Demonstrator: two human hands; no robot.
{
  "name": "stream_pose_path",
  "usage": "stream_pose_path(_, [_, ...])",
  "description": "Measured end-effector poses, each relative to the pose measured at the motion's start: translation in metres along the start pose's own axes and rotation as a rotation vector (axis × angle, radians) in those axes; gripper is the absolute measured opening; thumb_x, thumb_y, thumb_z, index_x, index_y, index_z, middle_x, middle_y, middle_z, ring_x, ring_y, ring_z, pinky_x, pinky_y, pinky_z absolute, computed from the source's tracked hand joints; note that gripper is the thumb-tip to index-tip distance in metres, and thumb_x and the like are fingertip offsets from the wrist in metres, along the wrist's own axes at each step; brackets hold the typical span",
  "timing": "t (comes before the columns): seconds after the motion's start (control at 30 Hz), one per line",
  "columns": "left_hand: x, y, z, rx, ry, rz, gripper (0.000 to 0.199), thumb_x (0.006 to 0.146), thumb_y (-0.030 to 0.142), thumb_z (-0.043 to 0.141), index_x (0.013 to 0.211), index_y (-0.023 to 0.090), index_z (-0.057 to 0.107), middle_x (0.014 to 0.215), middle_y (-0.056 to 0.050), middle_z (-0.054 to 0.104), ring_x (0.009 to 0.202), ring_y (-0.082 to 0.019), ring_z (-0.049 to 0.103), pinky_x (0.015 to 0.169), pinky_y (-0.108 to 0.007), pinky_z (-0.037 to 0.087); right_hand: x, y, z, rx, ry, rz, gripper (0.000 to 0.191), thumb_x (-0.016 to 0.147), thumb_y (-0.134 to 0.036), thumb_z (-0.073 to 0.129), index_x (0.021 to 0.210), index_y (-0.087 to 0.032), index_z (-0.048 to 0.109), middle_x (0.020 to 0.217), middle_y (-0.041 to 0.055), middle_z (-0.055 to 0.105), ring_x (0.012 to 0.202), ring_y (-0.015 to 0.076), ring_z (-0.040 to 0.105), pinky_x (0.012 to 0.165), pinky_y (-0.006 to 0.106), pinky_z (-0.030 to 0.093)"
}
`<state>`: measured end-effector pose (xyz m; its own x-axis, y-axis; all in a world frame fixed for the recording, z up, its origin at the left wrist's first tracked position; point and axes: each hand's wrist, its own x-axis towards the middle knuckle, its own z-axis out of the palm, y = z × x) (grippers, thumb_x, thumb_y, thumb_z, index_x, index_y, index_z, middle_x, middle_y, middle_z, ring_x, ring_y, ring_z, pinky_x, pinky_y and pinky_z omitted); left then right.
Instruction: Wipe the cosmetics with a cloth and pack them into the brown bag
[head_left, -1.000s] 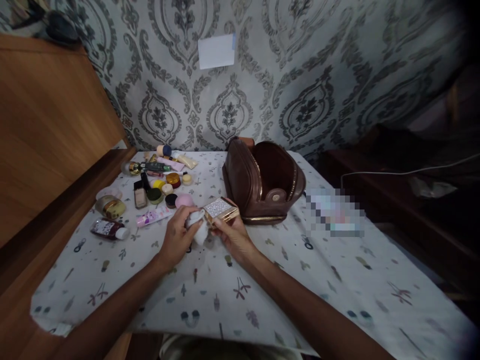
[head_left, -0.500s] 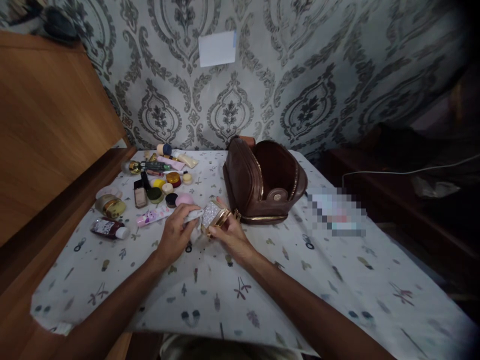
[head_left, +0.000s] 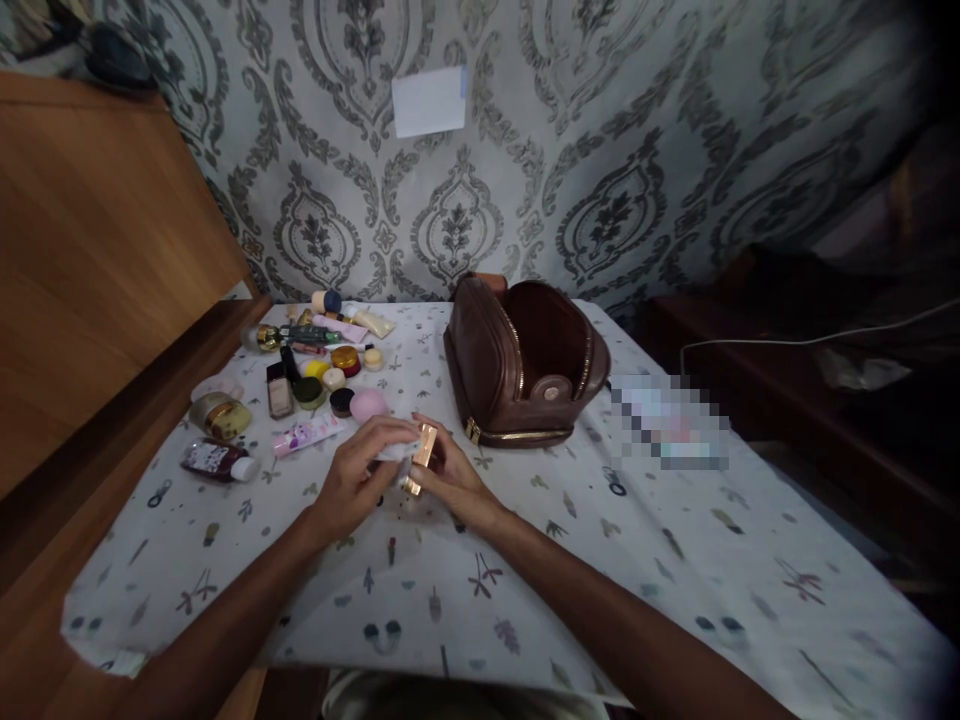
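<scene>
My right hand (head_left: 463, 485) grips a small gold-edged compact case (head_left: 424, 446), turned so that its shiny gold side faces up. Pinched in my left hand (head_left: 361, 472) is a white wipe (head_left: 396, 452), pressed against the left face of the case. My fingers hide part of both. Just beyond my left hand lie a pink round sponge (head_left: 368, 404) and a pink-and-white tube (head_left: 307, 436). A brown zipped toiletry bag (head_left: 487, 370) stands unzipped behind my right hand.
Several jars, tubes and bottles, among them a dark red bottle (head_left: 217, 459) and a nail polish bottle (head_left: 279, 392), lie at the table's left. A blurred-out flat item (head_left: 671, 422) is on the right. A wooden cabinet (head_left: 97, 230) borders the left side.
The case has been tilted in my right hand: its glittery face showed before, now its gold side does. My left hand keeps the wipe against it.
</scene>
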<state>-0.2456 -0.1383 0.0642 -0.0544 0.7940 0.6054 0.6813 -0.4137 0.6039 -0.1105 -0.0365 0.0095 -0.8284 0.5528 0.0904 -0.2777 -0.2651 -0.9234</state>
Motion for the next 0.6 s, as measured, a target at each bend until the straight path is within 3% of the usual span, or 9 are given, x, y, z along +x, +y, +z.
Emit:
stream_pose_path(0.13, [0.0,0.003,0.0,-0.011,-0.064,0.009,0.028,0.092,0.009,0.045,0.113,0.02,0.061,0.11,-0.01,0.066,0.108,-0.022,0.061,0.093,-0.038,0.048,0.002,-0.001,0.001,0.175,0.144,0.034,0.083,0.064,-0.051,0.084,0.134,-0.031,0.046,0.101,-0.0001,0.062,0.075,0.014,0.059,0.056,0.023,0.05])
stream_pose_path(0.23, [0.0,0.001,0.001,0.026,-0.089,0.018,0.029,0.093,0.012,0.047,0.118,0.02,0.058,0.114,-0.011,0.063,0.111,-0.023,0.06,0.095,-0.038,0.048,0.004,-0.004,0.002,0.306,0.171,0.067,0.082,0.062,-0.052,0.085,0.132,-0.032,0.046,0.084,-0.0051,0.061,0.065,0.0116,0.058,0.057,0.024,0.052])
stream_pose_path(0.37, [-0.003,-0.006,0.008,0.194,-0.132,0.053,0.043,0.092,0.023,0.058,0.133,0.02,0.046,0.126,-0.015,0.056,0.12,-0.025,0.054,0.101,-0.04,0.045,0.006,-0.007,0.003,0.403,0.243,0.08,0.068,0.06,-0.053,0.087,0.115,-0.029,0.055,0.081,-0.0058,0.061,0.068,0.011,0.06,0.061,0.023,0.053])
stream_pose_path(0.6, [-0.007,-0.017,0.009,0.266,-0.039,-0.01,0.029,0.096,0.024,0.051,0.125,0.018,0.051,0.114,-0.011,0.062,0.108,-0.021,0.059,0.094,-0.034,0.048,0.008,-0.008,0.0,0.365,0.106,0.207,0.058,0.067,-0.073,0.07,0.096,-0.023,0.06,0.079,-0.0005,0.067,0.073,0.0162,0.066,0.057,0.024,0.051])
